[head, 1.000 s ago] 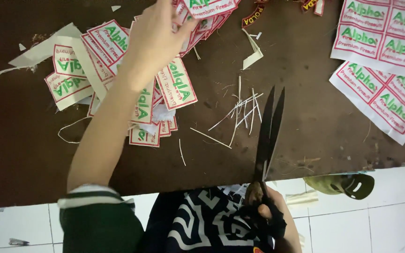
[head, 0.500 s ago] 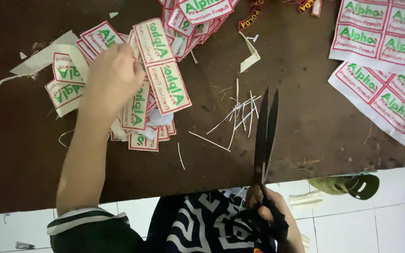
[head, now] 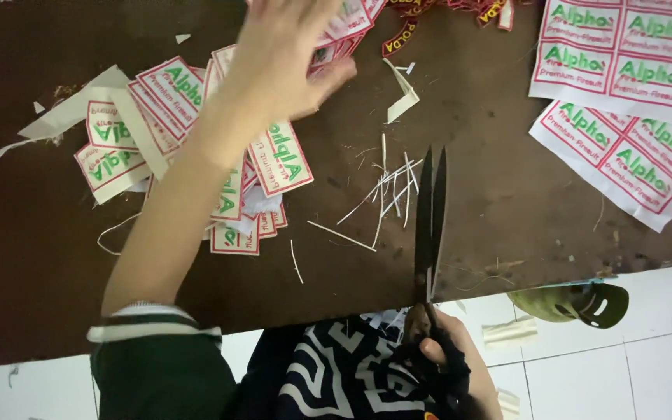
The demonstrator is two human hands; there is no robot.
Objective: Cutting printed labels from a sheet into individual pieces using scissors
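Observation:
My left hand point(head: 285, 58) reaches far over the brown table point(head: 507, 225), fingers spread and lying on a heap of cut labels point(head: 278, 159). The labels are white rectangles with red borders and green lettering. They fan out under my forearm and to its left point(head: 110, 144). My right hand point(head: 449, 354) is at the table's near edge, closed around the handles of black scissors point(head: 430, 222). The blades are shut and point away from me, apart from the labels. I cannot see anything gripped in the left hand.
Uncut sheets of the same labels point(head: 624, 70) lie at the far right, with another sheet point(head: 624, 167) below. Thin white paper trimmings point(head: 383, 190) are scattered beside the scissor blades. A green slipper point(head: 577, 303) rests on the white tiled floor point(head: 663, 358).
My left hand swung left onto the label heap, then back right and farther away to the top of the pile. The scissors and right hand stayed nearly still.

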